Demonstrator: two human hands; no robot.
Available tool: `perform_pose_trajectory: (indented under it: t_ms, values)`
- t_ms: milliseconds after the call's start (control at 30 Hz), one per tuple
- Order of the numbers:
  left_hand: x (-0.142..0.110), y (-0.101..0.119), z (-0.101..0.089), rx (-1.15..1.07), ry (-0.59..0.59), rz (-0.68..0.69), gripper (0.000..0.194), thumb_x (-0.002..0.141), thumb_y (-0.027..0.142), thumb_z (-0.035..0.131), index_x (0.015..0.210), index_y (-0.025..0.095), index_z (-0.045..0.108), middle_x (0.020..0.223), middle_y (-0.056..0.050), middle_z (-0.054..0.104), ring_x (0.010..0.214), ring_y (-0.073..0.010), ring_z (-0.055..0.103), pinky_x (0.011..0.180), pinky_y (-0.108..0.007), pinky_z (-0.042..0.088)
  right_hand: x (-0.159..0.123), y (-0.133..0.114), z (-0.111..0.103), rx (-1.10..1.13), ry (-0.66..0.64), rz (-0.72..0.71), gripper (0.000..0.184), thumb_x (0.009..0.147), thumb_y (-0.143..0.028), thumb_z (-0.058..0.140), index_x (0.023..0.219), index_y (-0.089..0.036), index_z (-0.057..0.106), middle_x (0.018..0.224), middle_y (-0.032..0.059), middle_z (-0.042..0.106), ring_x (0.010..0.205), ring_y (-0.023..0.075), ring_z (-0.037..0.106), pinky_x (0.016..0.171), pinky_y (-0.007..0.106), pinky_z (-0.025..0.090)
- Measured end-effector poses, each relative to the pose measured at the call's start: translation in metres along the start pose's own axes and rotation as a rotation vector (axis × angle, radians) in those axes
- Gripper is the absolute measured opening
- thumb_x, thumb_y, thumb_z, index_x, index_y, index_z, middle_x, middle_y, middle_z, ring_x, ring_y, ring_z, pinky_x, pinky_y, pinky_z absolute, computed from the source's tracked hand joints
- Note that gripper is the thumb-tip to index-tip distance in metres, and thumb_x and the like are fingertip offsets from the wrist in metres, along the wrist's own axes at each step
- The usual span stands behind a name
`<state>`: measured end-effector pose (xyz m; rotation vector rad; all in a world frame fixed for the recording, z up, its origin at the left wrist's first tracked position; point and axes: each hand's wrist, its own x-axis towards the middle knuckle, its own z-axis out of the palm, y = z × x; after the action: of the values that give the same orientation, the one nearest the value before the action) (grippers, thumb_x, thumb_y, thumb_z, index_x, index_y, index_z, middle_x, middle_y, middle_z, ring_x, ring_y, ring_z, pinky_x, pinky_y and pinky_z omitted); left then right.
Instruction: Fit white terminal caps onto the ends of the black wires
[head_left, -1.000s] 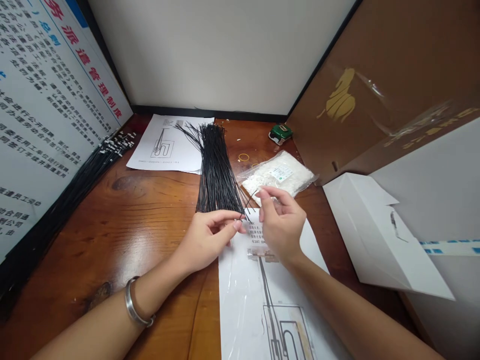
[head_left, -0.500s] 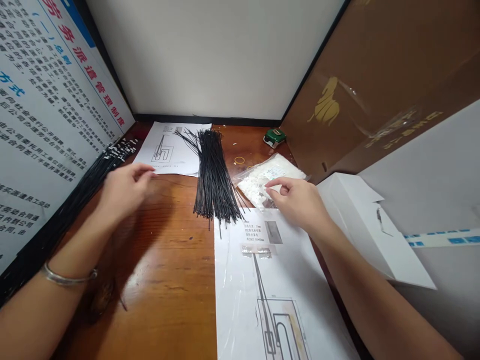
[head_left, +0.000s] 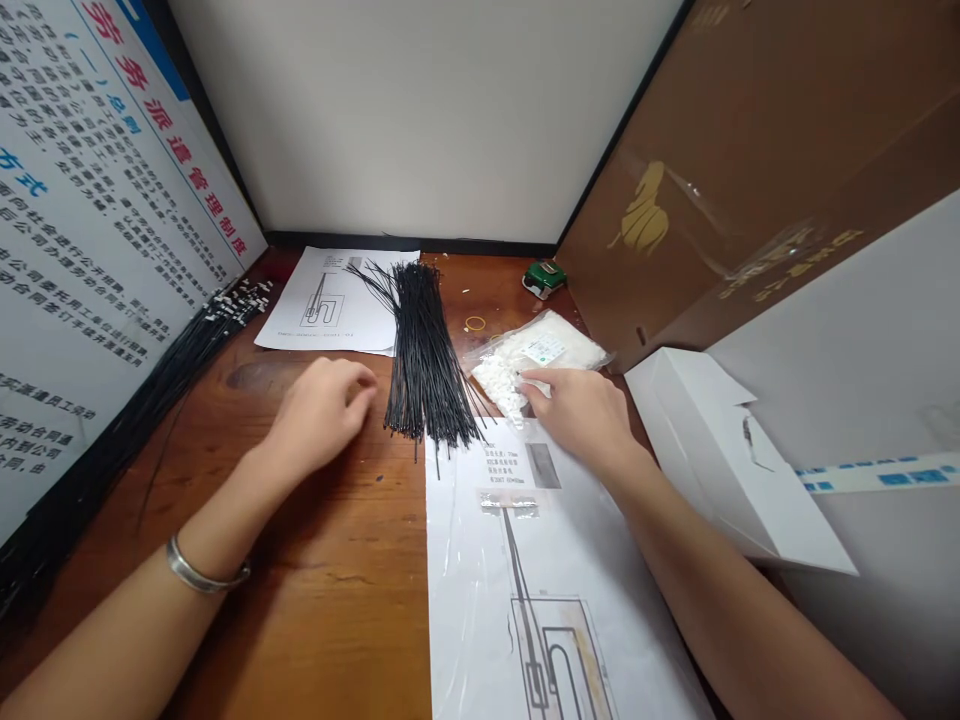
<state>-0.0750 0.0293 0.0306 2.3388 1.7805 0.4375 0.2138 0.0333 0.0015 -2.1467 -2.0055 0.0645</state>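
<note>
My right hand [head_left: 581,410] is at the mouth of a clear plastic bag [head_left: 544,348] of small white plastic pieces. Its thumb and index finger come together over the loose pieces; what is between them is too small to make out. My left hand [head_left: 322,410] is over the wooden table, left of a bundle of black wires [head_left: 424,355]. Its fingers are half curled, the thumb a little apart, with nothing visible in them. At the far left lies another bundle of black wires [head_left: 172,360] with white ends; one wire hangs out of it toward me.
A printed drawing sheet [head_left: 480,590] lies in front of me, and another sheet [head_left: 285,325] sits at the back left. A green tape measure [head_left: 544,278], a rubber band [head_left: 475,324] and a white box [head_left: 720,450] are to the right. Panels and a brown carton [head_left: 675,250] enclose the table.
My hands have parted from the wire they held together. The left went out to the left bundle and came back toward the middle, no wire showing in it. The right moved to the bag.
</note>
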Motion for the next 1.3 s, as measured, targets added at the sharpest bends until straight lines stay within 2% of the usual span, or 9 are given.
perform_pose_trajectory:
  t_ms: [167, 300, 567, 767, 933, 1033, 1133, 1233, 1300]
  values:
    - [-0.014, 0.033, 0.004, -0.082, -0.227, 0.004, 0.026, 0.083, 0.039, 0.053, 0.071, 0.019, 0.064, 0.072, -0.007, 0.067, 0.067, -0.0224, 0.059, 0.064, -0.034, 0.043, -0.001, 0.0, 0.003, -0.007, 0.021, -0.049, 0.026, 0.086, -0.03, 0.052, 0.096, -0.026, 0.075, 0.084, 0.0049, 0.075, 0.077, 0.0239, 0.066, 0.058, 0.03, 0.036]
    - [-0.022, 0.049, 0.006, 0.068, -0.282, 0.038, 0.031, 0.088, 0.038, 0.046, 0.072, 0.017, 0.061, 0.076, -0.011, 0.066, 0.074, -0.0264, 0.061, 0.064, -0.035, 0.045, 0.0, 0.0, 0.006, -0.023, 0.048, -0.083, 0.024, 0.085, -0.027, 0.052, 0.09, -0.026, 0.075, 0.087, 0.004, 0.075, 0.077, 0.0228, 0.065, 0.056, 0.029, 0.033]
    - [-0.028, 0.069, 0.026, 0.284, -0.33, 0.108, 0.03, 0.09, 0.016, 0.033, 0.09, 0.011, 0.063, 0.087, -0.017, 0.067, 0.081, -0.0296, 0.065, 0.06, -0.034, 0.046, 0.0, -0.001, 0.008, -0.049, 0.055, -0.113, 0.024, 0.085, -0.027, 0.051, 0.086, -0.025, 0.074, 0.082, 0.0031, 0.074, 0.07, 0.02, 0.062, 0.054, 0.028, 0.029]
    - [-0.028, 0.065, 0.018, 0.215, -0.238, 0.003, 0.031, 0.09, 0.022, 0.034, 0.082, 0.013, 0.063, 0.082, -0.014, 0.069, 0.074, -0.0294, 0.066, 0.056, -0.034, 0.041, -0.001, -0.001, 0.01, -0.035, 0.067, -0.082, 0.024, 0.087, -0.026, 0.048, 0.086, -0.022, 0.072, 0.076, 0.0045, 0.071, 0.066, 0.0195, 0.059, 0.054, 0.028, 0.025]
    - [-0.025, 0.056, 0.01, -0.305, -0.137, -0.185, 0.021, 0.085, 0.028, 0.047, 0.077, 0.018, 0.063, 0.074, -0.006, 0.07, 0.066, -0.0199, 0.062, 0.061, -0.031, 0.041, -0.001, 0.001, 0.014, 0.082, 0.221, -0.111, 0.02, 0.088, -0.026, 0.048, 0.085, -0.02, 0.067, 0.078, 0.0038, 0.068, 0.064, 0.0174, 0.056, 0.054, 0.027, 0.025]
    - [-0.025, 0.057, 0.012, -0.785, -0.27, -0.308, 0.015, 0.082, 0.03, 0.053, 0.077, 0.017, 0.057, 0.074, -0.005, 0.071, 0.052, -0.0117, 0.053, 0.05, -0.025, 0.038, 0.0, 0.002, 0.015, 0.162, 0.333, -0.131, 0.021, 0.089, -0.026, 0.046, 0.087, -0.019, 0.065, 0.083, 0.0055, 0.068, 0.066, 0.0176, 0.057, 0.054, 0.027, 0.027]
    - [-0.027, 0.06, 0.017, -1.101, -0.419, -0.388, 0.015, 0.078, 0.029, 0.059, 0.08, 0.017, 0.051, 0.075, -0.006, 0.072, 0.04, -0.0066, 0.044, 0.039, -0.021, 0.03, -0.002, -0.001, 0.014, 0.275, 0.395, -0.117, 0.019, 0.089, -0.027, 0.047, 0.086, -0.018, 0.063, 0.082, 0.0059, 0.069, 0.063, 0.017, 0.057, 0.055, 0.028, 0.03]
    - [-0.03, 0.061, 0.023, -1.238, -0.496, -0.359, 0.022, 0.074, 0.03, 0.064, 0.085, 0.017, 0.05, 0.077, -0.007, 0.073, 0.039, -0.006, 0.046, 0.037, -0.02, 0.028, -0.01, -0.014, 0.009, 0.568, 0.319, -0.113, 0.018, 0.09, -0.031, 0.05, 0.086, -0.018, 0.061, 0.067, 0.0018, 0.065, 0.048, 0.0123, 0.05, 0.052, 0.028, 0.034]
    - [-0.031, 0.06, 0.027, -1.271, -0.527, -0.324, 0.025, 0.075, 0.032, 0.066, 0.085, 0.017, 0.049, 0.078, -0.008, 0.073, 0.04, -0.0061, 0.049, 0.037, -0.019, 0.029, -0.019, -0.029, 0.005, 0.894, 0.134, -0.174, 0.021, 0.091, -0.037, 0.049, 0.091, -0.019, 0.06, 0.08, 0.0036, 0.068, 0.044, 0.0094, 0.05, 0.046, 0.026, 0.036]
